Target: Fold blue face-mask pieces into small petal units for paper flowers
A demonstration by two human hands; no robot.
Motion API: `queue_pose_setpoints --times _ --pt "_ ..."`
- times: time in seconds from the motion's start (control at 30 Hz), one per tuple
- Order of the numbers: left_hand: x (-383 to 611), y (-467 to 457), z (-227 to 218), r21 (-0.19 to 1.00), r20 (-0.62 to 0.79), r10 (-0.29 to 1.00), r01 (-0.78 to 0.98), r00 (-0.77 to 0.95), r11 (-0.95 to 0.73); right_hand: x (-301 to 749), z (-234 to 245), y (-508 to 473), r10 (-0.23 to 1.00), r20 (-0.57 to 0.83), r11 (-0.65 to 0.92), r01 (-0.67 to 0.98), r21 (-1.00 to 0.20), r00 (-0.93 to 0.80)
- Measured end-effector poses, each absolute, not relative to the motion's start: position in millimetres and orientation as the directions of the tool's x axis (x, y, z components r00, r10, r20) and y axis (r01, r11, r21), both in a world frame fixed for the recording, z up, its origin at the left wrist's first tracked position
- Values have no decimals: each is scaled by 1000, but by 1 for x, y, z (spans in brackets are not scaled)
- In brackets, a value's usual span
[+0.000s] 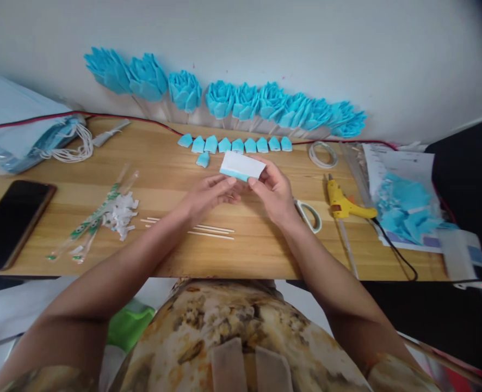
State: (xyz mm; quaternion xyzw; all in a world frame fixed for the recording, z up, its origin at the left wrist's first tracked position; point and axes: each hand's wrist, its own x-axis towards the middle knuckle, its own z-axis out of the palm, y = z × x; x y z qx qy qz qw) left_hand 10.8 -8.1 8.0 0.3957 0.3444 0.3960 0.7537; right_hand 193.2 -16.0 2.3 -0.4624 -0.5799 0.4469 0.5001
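Above the middle of the table, a rectangular paper piece (243,165), white with a light blue strip along its lower edge, is tilted towards me. My right hand (272,190) grips its right end, thumb in front and fingers behind. At the lower left edge, the thumb of my left hand (212,195) presses the piece, its other fingers curled beneath. Just beyond lies a row of small blue folded petals (237,145), with one separate petal (202,159) nearer me. Thin wooden sticks (212,234) lie by my left forearm. White-handled scissors (309,216) are partly hidden by my right wrist.
Blue paper flowers (185,91) on sticks lean along the wall. At right are a yellow glue gun (345,202), a wire coil (323,155) and blue pieces (406,209) in a bag. A phone (14,223), white scraps (121,214) and a white cord (72,146) lie left.
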Motion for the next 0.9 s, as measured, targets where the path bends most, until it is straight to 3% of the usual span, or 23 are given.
queue_pose_setpoints --times 0.47,0.73,0.9 --pt "6 -3 9 888 -166 948 -377 271 263 188 0 -18 978 78 108 145 -984 -194" --pt "7 -5 6 866 -213 898 -352 384 356 188 -1 -17 983 109 132 159 -978 -145" --pt "5 -1 8 818 -253 905 -424 340 389 187 -1 -18 982 126 151 180 -972 -142"
